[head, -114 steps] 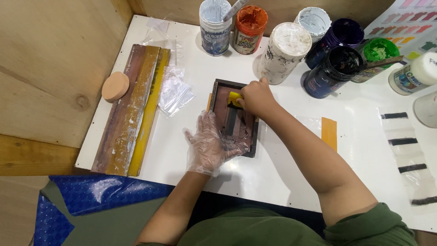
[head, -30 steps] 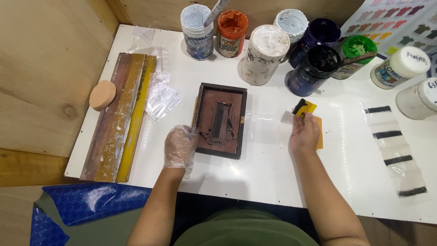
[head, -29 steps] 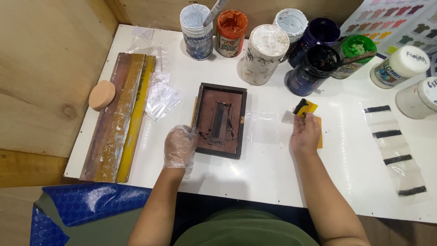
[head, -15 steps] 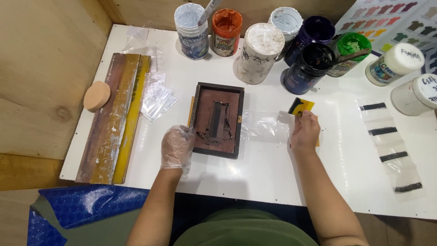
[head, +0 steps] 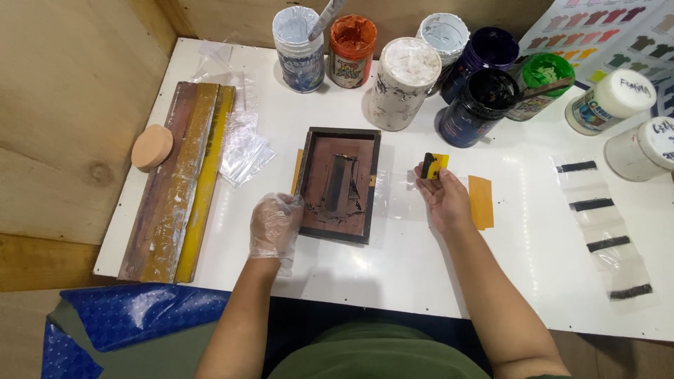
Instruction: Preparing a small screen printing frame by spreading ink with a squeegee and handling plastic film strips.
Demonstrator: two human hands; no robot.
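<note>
A small dark wooden screen frame (head: 338,184) with a rust-brown mesh and a dark ink streak lies on the white table (head: 421,267). My left hand (head: 274,224), in a clear plastic glove, rests on the frame's lower left edge. My bare right hand (head: 444,198) is to the right of the frame and pinches a small yellow scraper (head: 434,165) smeared with black ink. A clear plastic sheet (head: 393,200) lies between the frame and my right hand. A flat orange-yellow card (head: 481,201) lies just right of that hand.
Several open ink jars stand along the back: grey-white (head: 298,42), orange (head: 352,41), white (head: 404,74), purple (head: 484,52), black (head: 479,98), green (head: 540,77). Long squeegees (head: 179,175) and a round sponge (head: 152,146) lie left. Clear strips with black prints (head: 597,210) lie right.
My right hand moved from the frame to the table on its right, carrying the yellow scraper. My left hand slid from the mesh to the frame's lower left edge.
</note>
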